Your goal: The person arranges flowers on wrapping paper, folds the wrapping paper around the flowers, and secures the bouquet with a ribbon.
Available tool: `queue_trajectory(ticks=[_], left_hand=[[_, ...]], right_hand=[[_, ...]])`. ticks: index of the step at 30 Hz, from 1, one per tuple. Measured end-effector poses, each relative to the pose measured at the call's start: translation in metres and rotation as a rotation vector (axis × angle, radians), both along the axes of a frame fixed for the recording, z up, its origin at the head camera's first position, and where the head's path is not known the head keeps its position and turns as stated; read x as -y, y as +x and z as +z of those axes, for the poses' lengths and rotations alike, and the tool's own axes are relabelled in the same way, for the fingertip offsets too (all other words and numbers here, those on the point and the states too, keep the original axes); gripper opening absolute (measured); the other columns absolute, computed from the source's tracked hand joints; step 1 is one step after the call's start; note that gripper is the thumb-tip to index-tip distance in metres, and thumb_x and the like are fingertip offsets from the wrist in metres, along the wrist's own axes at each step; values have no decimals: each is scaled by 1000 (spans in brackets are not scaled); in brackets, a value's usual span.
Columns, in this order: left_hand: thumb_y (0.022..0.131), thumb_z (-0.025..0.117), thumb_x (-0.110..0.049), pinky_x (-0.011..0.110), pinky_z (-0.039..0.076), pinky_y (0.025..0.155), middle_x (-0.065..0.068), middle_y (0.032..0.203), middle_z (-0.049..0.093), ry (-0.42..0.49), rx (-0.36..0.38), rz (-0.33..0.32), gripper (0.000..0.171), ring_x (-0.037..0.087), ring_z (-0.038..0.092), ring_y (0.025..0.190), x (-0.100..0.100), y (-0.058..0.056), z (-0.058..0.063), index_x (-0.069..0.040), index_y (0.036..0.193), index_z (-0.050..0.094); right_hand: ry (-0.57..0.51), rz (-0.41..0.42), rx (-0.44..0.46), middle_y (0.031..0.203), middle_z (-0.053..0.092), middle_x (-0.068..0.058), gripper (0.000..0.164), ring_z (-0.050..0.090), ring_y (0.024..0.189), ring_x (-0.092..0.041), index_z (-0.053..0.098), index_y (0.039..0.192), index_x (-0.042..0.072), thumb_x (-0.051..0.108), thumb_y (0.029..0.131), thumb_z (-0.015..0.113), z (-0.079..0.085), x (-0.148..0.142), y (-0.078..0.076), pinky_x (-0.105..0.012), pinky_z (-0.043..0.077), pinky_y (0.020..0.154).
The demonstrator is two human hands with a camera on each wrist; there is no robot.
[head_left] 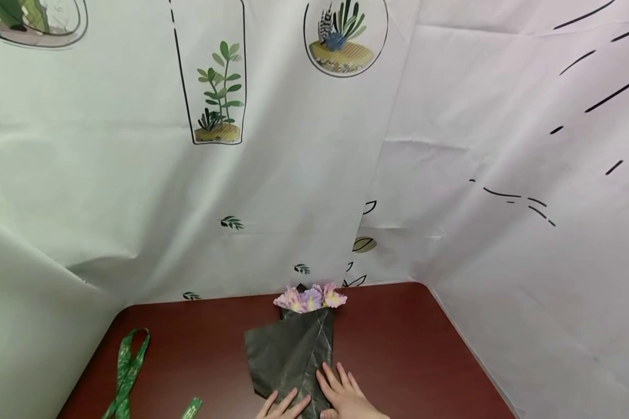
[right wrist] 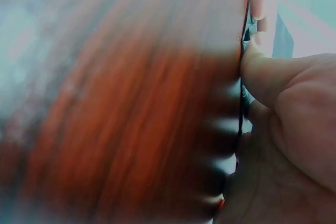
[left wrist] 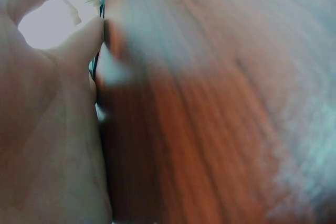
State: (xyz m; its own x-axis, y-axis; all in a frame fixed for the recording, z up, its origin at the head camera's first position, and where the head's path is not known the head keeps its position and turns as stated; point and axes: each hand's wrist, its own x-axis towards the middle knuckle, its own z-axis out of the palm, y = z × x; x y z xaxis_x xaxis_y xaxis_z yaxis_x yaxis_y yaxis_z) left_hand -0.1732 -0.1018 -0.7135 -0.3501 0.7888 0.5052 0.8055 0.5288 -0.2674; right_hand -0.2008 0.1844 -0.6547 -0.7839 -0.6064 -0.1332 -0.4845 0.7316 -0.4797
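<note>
A bunch of pink and lilac flowers [head_left: 311, 299] lies on the table, wrapped in black paper [head_left: 285, 352], with the blossoms showing at the far end. The paper flares out to the left and is creased along its right side. My left hand [head_left: 283, 406] rests on the lower part of the wrap, fingers spread. Beside it, my right hand [head_left: 347, 400] presses on the wrap's right edge with its fingers extended. In the wrist views, the left palm [left wrist: 47, 114] and right palm [right wrist: 299, 114] show close to the wood surface; the paper is barely visible there.
A green patterned ribbon [head_left: 127, 372] lies looped at the left of the reddish-brown table [head_left: 398, 331]. A short green piece [head_left: 191, 408] sits near the front edge of the view. White cloth [head_left: 304, 174] printed with plants hangs around the table.
</note>
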Motion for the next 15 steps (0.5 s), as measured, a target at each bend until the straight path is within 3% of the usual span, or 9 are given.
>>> queue_trajectory(ticks=[2,4,5,9,11,15], left_hand=[[116,37,-66,47,29,129,-11,174,45,-56,341,21,55,17,50,155,2,4,23,-48,167,49],[116,35,-68,49,43,118,-11,176,43,-96,519,54,56,19,49,155,2,6,37,-51,168,46],[116,34,-68,51,50,111,-11,176,43,-103,549,57,57,19,48,156,2,6,39,-50,169,45],[116,34,-67,50,52,109,-10,173,47,-101,538,53,56,19,50,155,1,8,37,-50,167,47],[115,36,-68,52,49,113,-11,176,41,-106,637,40,57,19,45,158,2,6,39,-50,168,46],[115,42,-66,62,38,121,-11,183,26,-114,905,-12,59,23,30,167,7,-1,47,-47,170,44]], right_hand=[[-36,4,17,184,21,-13,90,19,163,-60,34,176,10,73,111,41,4,-2,-4,-79,25,123],[-57,7,25,184,19,-13,90,17,162,-61,33,176,10,71,111,43,3,-3,-7,-81,23,123],[-67,10,31,185,19,-13,89,17,162,-62,33,176,10,70,111,46,2,-3,-7,-81,22,122],[-83,16,77,185,17,-12,92,15,162,-62,31,177,13,68,108,55,-1,-6,-7,-81,21,123],[-105,21,115,185,16,-14,93,12,163,-62,30,178,14,66,106,58,-3,-8,-8,-81,18,123],[-143,32,190,185,14,-14,95,6,165,-58,28,179,22,63,102,64,-5,-13,-11,-81,14,124]])
